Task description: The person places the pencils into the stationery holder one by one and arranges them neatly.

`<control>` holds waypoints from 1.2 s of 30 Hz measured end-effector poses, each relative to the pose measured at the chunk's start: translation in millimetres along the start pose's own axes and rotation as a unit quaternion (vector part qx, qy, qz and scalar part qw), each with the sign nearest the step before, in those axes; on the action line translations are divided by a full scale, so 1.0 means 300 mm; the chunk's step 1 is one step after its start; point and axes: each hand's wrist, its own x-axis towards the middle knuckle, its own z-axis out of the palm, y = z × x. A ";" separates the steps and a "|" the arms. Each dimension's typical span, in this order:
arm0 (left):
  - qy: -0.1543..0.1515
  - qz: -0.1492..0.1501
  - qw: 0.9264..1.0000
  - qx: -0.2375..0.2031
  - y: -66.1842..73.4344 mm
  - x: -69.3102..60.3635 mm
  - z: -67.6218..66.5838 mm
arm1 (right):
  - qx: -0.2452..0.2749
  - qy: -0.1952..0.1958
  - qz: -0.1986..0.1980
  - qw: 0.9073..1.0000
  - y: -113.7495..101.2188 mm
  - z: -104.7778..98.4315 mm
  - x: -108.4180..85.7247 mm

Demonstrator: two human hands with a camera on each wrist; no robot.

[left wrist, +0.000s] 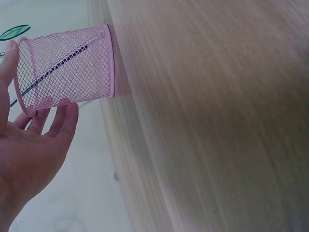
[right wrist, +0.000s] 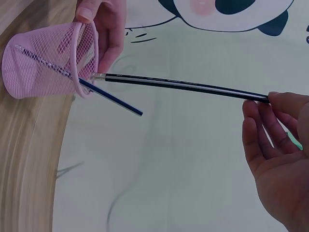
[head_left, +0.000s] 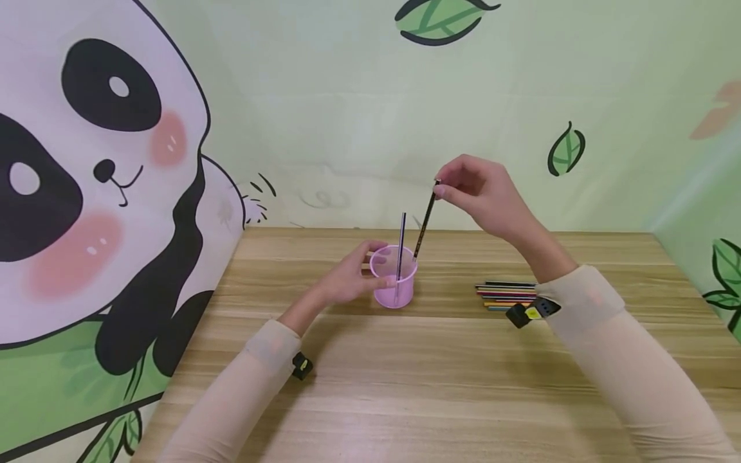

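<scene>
Head view looks forward and down — both wrist views, closer, share the cup [left wrist: 79,77].

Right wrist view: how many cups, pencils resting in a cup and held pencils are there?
Cup: 1
Resting pencil: 1
Held pencil: 1
Total: 3
</scene>
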 end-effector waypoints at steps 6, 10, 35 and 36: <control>-0.001 -0.001 1.000 -0.003 0.003 -0.004 -0.001 | 0.029 0.003 0.010 1.000 0.036 0.048 0.006; -0.002 0.002 1.000 -0.012 0.004 -0.003 -0.001 | 0.032 0.014 0.023 0.999 0.075 0.085 0.004; -0.004 0.009 1.000 -0.023 0.005 0.003 -0.003 | 0.030 -0.001 0.102 0.994 0.263 0.241 -0.020; -0.004 0.010 1.000 -0.023 0.006 0.004 -0.003 | 0.030 0.002 0.106 0.994 0.265 0.243 -0.019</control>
